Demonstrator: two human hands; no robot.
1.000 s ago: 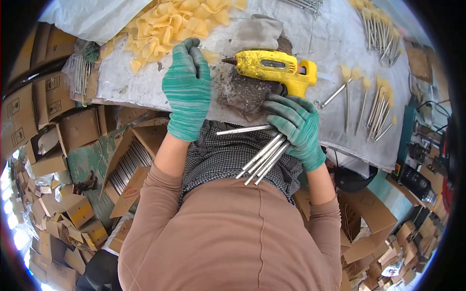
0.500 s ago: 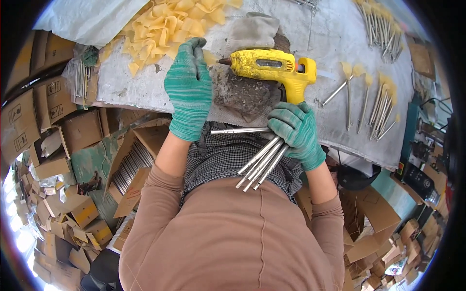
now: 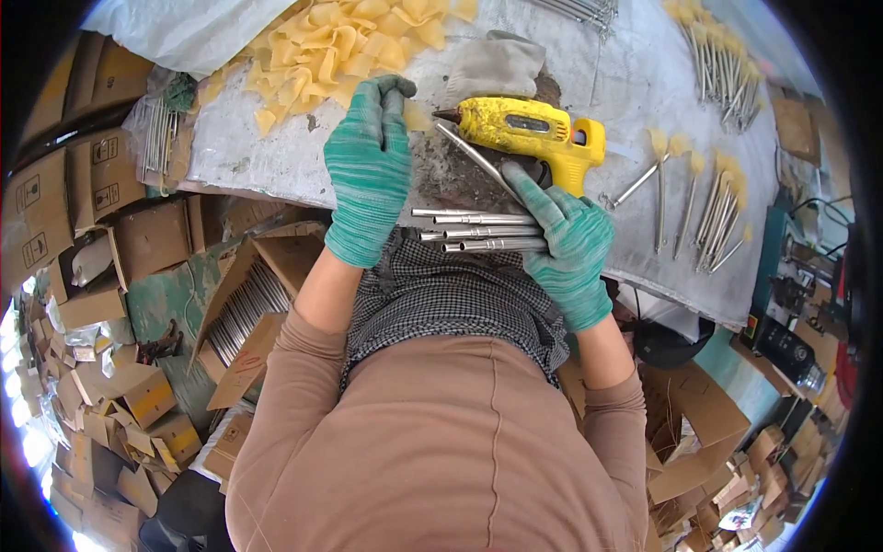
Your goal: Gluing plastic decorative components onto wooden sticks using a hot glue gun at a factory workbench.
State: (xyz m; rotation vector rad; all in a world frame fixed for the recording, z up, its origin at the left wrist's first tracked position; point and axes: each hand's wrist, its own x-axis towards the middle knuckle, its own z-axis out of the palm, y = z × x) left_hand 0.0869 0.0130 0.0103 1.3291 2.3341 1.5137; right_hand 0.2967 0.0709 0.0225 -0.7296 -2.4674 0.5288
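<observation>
My left hand [image 3: 370,170], in a green-and-grey knitted glove, is closed beside the glue gun's nozzle, with a thin yellow translucent flap [image 3: 417,117] at its fingertips. My right hand [image 3: 570,244], gloved alike, grips several silvery metal tubes [image 3: 487,232] over the table's near edge. One of them, a single tube [image 3: 474,158], slants away up to the left, its end just below the nozzle. The worn yellow glue gun [image 3: 515,124] lies on a dark, crusted block [image 3: 451,175], nozzle to the left. My right hand covers the tubes' other ends.
A heap of yellow flaps [image 3: 340,55] lies at the far left of the white-covered table [image 3: 635,55]. A grey cloth [image 3: 497,69] is behind the gun. Tubes with flaps attached [image 3: 722,216] lie at right. Cardboard boxes [image 3: 152,244] crowd the left; an open box holds more tubes [image 3: 248,313].
My right hand has swung the tube bundle from slanting toward me to pointing left. A single tube has risen from pointing left to slanting up beside the nozzle. The view has shifted slightly.
</observation>
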